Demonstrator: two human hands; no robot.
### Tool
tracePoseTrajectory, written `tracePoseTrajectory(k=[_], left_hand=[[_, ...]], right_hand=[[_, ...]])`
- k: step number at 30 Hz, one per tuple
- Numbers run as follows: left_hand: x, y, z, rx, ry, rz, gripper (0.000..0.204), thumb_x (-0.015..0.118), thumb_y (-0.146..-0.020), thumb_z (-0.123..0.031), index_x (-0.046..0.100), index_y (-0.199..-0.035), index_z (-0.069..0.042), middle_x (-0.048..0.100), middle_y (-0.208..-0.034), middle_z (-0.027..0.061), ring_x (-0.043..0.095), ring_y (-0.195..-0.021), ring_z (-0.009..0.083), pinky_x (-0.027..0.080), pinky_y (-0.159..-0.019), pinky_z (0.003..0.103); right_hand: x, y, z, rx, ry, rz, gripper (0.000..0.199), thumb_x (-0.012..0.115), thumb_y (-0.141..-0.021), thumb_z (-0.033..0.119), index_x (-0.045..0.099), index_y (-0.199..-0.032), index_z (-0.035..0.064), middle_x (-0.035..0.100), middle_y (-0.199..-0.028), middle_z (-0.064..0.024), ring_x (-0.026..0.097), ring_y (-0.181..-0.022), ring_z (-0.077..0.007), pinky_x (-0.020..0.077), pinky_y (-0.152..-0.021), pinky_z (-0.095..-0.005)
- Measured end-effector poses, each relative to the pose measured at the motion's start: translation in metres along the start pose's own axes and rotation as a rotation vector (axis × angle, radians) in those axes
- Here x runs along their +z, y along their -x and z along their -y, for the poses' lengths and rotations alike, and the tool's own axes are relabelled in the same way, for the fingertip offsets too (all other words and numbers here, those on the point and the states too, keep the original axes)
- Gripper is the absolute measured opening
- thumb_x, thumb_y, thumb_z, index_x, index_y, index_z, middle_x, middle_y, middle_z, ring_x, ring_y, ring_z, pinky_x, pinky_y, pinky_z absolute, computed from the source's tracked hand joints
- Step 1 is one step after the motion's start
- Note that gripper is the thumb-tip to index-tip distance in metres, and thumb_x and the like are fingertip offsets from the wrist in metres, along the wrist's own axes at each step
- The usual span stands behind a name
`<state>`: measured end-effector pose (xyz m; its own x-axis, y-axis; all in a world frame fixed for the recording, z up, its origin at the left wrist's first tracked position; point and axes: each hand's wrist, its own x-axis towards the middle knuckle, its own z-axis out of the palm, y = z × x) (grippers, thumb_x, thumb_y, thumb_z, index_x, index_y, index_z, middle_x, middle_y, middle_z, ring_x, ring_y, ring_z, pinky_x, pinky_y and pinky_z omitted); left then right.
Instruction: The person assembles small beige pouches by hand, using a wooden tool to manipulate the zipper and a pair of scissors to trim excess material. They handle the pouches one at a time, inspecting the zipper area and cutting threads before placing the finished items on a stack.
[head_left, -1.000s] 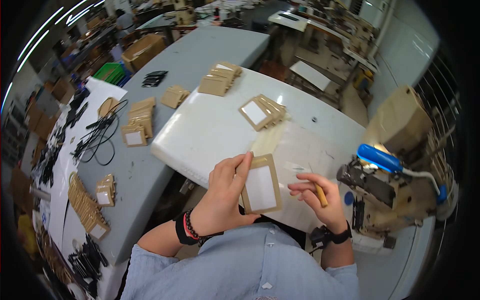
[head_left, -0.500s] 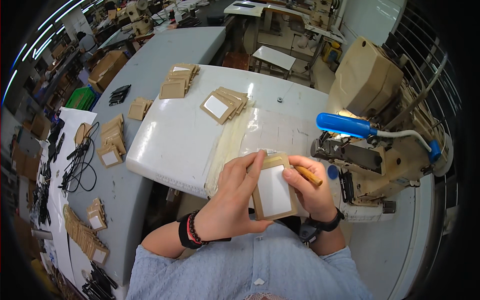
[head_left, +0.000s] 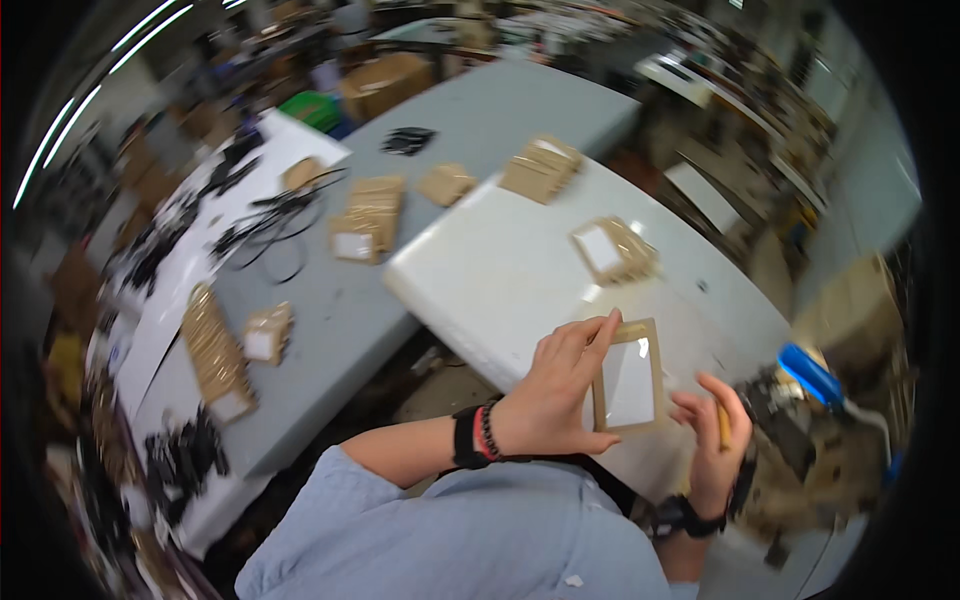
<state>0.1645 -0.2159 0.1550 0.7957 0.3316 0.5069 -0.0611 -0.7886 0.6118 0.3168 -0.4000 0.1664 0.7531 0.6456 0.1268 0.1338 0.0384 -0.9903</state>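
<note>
Lower left of frame: heap of black straps (head_left: 185,450) on the grey table (head_left: 345,345); above it, a long row of tan pieces (head_left: 215,355). Centre: left hand (head_left: 555,395), fingers at the upper left edge, thumb at the bottom edge — grasping the tan holder (head_left: 630,390). Holder lies right of centre, over the near part of the white table (head_left: 470,270); cannot tell whether it rests there.

Handling, by judgement: light, thin, fairly stiff along the border; the shiny window likely slick and easily smudged or creased. Best hold — opposite edges of the border, off the window.

Looks: upright rectangle, slightly tilted, tan border around a white panel, bright glare near the top.

Right of it, apart from the holder: right hand (head_left: 715,440), curled around a short yellow-brown stick (head_left: 724,428). Far right: blue lamp (head_left: 810,373), beige sewing machine (head_left: 840,455), blurred.
</note>
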Motion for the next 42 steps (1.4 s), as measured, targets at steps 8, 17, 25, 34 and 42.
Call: tracePoseTrajectory(k=[8, 17, 25, 34, 42], left_hand=[[-0.107, 0.164, 0.138, -0.808, -0.687, -1.031, 0.114, 0.082, -0.068, -0.037, 0.014, -0.146, 0.01, 0.033, -0.14, 0.0318, 0.034, -0.131, 0.0434, 0.028, -0.111, 0.046], [-0.186, 0.308, 0.135, -1.181, -1.123, -1.313, 0.12, 0.083, -0.067, -0.04, 0.006, -0.148, 0.006, 0.028, -0.141, 0.0327, 0.029, -0.133, 0.0445, 0.027, -0.112, 0.049], [-0.19, 0.32, 0.124, -1.086, -0.937, -1.599, 0.119, 0.086, -0.066, -0.031, 0.007, -0.147, 0.007, 0.029, -0.139, 0.0315, 0.028, -0.132, 0.0423, 0.029, -0.111, 0.047], [-0.221, 0.406, 0.112, -1.164, -0.731, -1.656, 0.116, 0.095, -0.051, -0.03, 0.032, -0.14, 0.009, 0.042, -0.132, 0.0282, 0.041, -0.122, 0.0375, 0.037, -0.104, 0.042], [-0.218, 0.462, 0.126, -0.825, -0.583, -1.539, 0.105, 0.079, -0.069, 0.002, 0.012, -0.15, 0.001, 0.053, -0.127, 0.0194, 0.061, -0.104, 0.0237, 0.053, -0.087, 0.034]], right_hand=[[-0.036, -0.011, -0.038, 0.077, -0.102, -0.045, 0.032, 0.059, -0.097, 0.016, 0.056, -0.121, -0.0043, 0.068, -0.099, -0.0151, 0.066, -0.084, -0.0207, 0.0522, -0.073, -0.0283], [-0.017, -0.019, -0.044, 0.129, -0.046, 0.083, 0.033, 0.059, -0.096, 0.015, 0.056, -0.123, -0.0047, 0.068, -0.098, -0.014, 0.066, -0.086, -0.0194, 0.052, -0.077, -0.029], [-0.021, -0.024, -0.048, 0.156, 0.002, 0.146, 0.033, 0.059, -0.096, 0.014, 0.057, -0.124, -0.0045, 0.067, -0.098, -0.0133, 0.064, -0.084, -0.0167, 0.0482, -0.072, -0.0255], [-0.027, -0.027, -0.06, 0.231, -0.022, 0.141, 0.034, 0.061, -0.095, 0.015, 0.057, -0.123, -0.004, 0.067, -0.094, -0.0108, 0.061, -0.077, -0.0136, 0.0477, -0.07, -0.0239], [-0.027, -0.037, -0.094, 0.333, 0.03, 0.224, 0.033, 0.06, -0.096, 0.017, 0.057, -0.122, -0.0031, 0.066, -0.093, -0.0098, 0.059, -0.076, -0.0133, 0.0482, -0.069, -0.0237]])
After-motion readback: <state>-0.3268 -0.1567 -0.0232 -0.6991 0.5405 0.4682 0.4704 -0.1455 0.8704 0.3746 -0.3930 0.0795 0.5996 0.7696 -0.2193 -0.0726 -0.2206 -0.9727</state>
